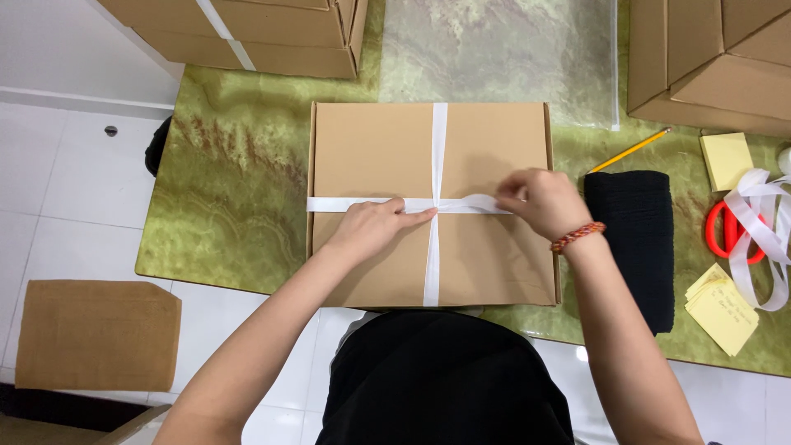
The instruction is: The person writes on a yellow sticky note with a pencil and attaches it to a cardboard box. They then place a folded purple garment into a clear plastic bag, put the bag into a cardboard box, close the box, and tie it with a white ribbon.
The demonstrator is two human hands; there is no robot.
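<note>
Flat brown cardboard box (432, 202) lying square in the middle of the green marbled tabletop (231, 189), near edge of the box close to the tabletop's near edge. White ribbon (434, 132) crossing the lid twice: one band running from the far edge to the near edge, the other running left to right, the two meeting just right of the lid's centre. Long axis of the worked band lying left to right, in line with both hands. Left hand (375, 228) resting flat on the lid just left of the crossing, fingertips pressing the band down, grip unclenched and pinning rather than clasping. Right hand (544, 202) just right of the crossing and about as near to it, fingers pinched around the ribbon's right-hand length, which puckers slightly between the two hands; grip closed on that ribbon, beaded bracelet (578, 237) at the wrist. Beside the box toward the right edge of the tabletop: folded black cloth (638, 247), yellow pencil (630, 151), yellow sticky notes (725, 161), red-handled scissors (725, 231) under a loose coil of more white ribbon. More cardboard boxes (272, 33) stacked at the far corners, clear plastic sheet (503, 58) between them.
</note>
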